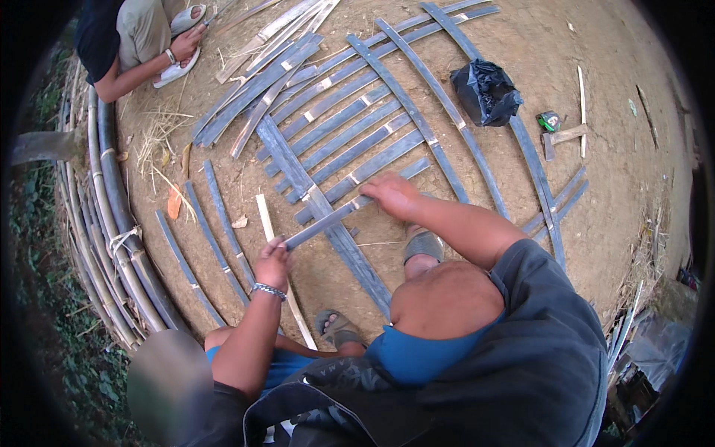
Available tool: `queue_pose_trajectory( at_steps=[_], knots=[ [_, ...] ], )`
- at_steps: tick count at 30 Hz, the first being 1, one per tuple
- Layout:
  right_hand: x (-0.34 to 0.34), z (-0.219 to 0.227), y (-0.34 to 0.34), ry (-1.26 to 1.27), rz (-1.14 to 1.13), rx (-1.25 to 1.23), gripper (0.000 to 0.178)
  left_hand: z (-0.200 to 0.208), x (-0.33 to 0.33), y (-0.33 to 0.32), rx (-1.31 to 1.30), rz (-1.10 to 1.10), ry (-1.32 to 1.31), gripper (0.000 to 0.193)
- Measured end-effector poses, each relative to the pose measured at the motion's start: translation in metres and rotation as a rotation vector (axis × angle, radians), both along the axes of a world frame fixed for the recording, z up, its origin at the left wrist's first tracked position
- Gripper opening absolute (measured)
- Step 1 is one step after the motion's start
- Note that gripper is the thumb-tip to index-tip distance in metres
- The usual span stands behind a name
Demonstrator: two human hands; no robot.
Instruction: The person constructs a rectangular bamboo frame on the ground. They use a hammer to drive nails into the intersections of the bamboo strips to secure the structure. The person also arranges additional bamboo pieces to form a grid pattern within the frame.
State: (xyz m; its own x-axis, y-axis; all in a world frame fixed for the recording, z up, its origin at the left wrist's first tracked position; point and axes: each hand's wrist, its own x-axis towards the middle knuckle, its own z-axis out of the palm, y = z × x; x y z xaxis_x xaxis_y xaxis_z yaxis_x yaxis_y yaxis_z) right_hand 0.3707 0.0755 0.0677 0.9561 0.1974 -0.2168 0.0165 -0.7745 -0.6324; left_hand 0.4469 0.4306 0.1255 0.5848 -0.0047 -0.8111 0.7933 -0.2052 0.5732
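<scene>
My left hand (273,264), with a chain bracelet at its wrist, is closed around the near end of a dark bamboo slat (326,223). The fingers of my right hand (391,195) grip the far end of that same slat. It lies slantwise across a wider dark bamboo strip (350,257) on the ground between my feet. Just beyond, a row of dark slats (350,153) with pale bands forms a ladder-like frame, crossed by long dark strips (402,93). A pale bamboo stick (292,294) lies beside my left hand.
Loose slats (212,229) lie at left, near bundled bamboo poles (134,257). More slats are piled (257,97) at the far left, near another person's hand (188,43). A black plastic bag (484,93), tape measure (549,121) and wooden-handled hatchet-like tool (566,135) sit at right.
</scene>
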Motion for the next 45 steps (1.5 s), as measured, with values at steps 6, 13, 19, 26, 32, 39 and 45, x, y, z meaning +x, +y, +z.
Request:
queue_pose_trajectory(
  at_steps=[6, 13, 19, 26, 32, 39, 45],
  knots=[
    [-0.002, -0.015, -0.038, -0.03, 0.015, -0.175, 0.036, -0.009, -0.024, -0.052, -0.089, -0.182, 0.057, 0.056],
    [0.001, -0.01, -0.044, 0.016, 0.144, -0.22, 0.034, -0.03, -0.034, -0.089, -0.222, -0.253, 0.029, 0.074],
    [-0.001, -0.017, -0.055, -0.011, 0.117, -0.272, 0.03, -0.03, -0.023, -0.059, -0.112, -0.235, 0.063, 0.073],
    [0.006, -0.014, -0.048, -0.016, 0.119, -0.309, 0.032, -0.035, -0.022, -0.029, -0.017, -0.193, 0.082, 0.068],
    [0.005, -0.02, -0.05, -0.059, 0.129, -0.318, 0.038, -0.046, -0.029, -0.038, -0.008, -0.306, 0.032, 0.063],
    [0.011, -0.009, -0.052, -0.01, 0.234, -0.404, 0.042, -0.05, -0.025, -0.053, 0.049, -0.347, 0.037, 0.065],
    [0.011, -0.012, -0.047, -0.072, 0.19, -0.338, 0.032, -0.051, -0.019, -0.057, 0.024, -0.351, 0.049, 0.067]
  ],
)
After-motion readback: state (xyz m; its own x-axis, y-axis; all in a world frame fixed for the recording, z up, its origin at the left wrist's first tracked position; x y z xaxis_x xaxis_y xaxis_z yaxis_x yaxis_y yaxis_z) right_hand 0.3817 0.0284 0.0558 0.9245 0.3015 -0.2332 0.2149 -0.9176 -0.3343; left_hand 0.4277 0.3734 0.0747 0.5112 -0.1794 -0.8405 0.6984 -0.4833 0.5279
